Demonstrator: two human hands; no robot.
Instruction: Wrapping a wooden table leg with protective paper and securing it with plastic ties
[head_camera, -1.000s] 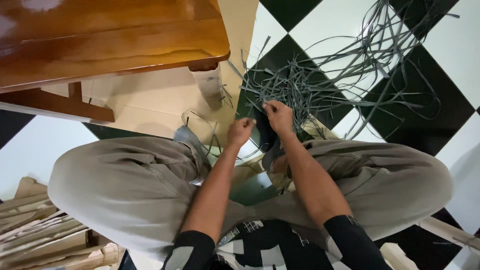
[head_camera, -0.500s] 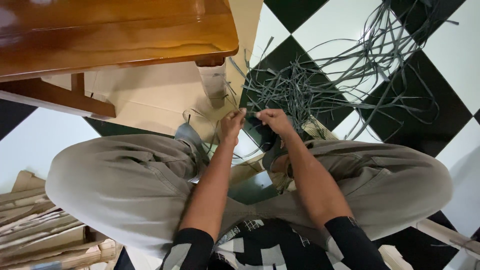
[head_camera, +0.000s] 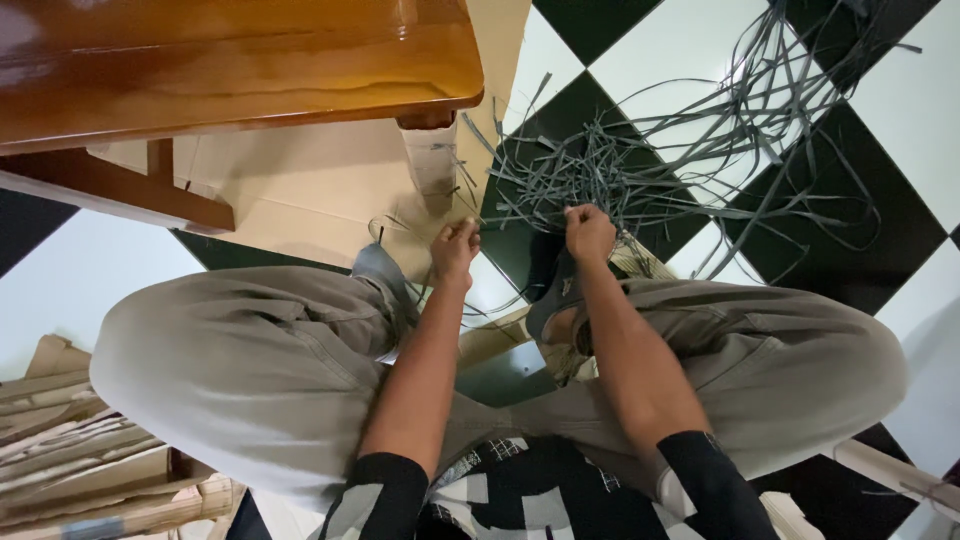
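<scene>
A thin grey strip (head_camera: 520, 226) is stretched between the two hands, running roughly from nine o'clock to three o'clock just above the knees. It is pinched at either end, apparently so that it is kept taut and separate from the rest. The left hand (head_camera: 455, 246) is closed into a loose fist with the strip's left end gripped between thumb and fingers. The right hand (head_camera: 589, 232) is likewise clenched, its fingers curled down over the other end, where the strip meets the heap; exactly which strand is gripped there cannot be told.

At twelve to two o'clock from the hands, a tangled pile of grey strips (head_camera: 680, 150) is spread over the black-and-white checkered floor (head_camera: 900, 190), within easy reach of the right hand. A sheet of cardboard (head_camera: 300, 190) is laid on the floor at eleven o'clock, and a wooden table (head_camera: 230, 60) stands over it, one leg (head_camera: 432, 165) just beside the pile's near edge. The hands are framed by knees in beige trousers (head_camera: 250, 350). At seven o'clock, a stack of flattened cardboard pieces (head_camera: 80, 450) is seen.
</scene>
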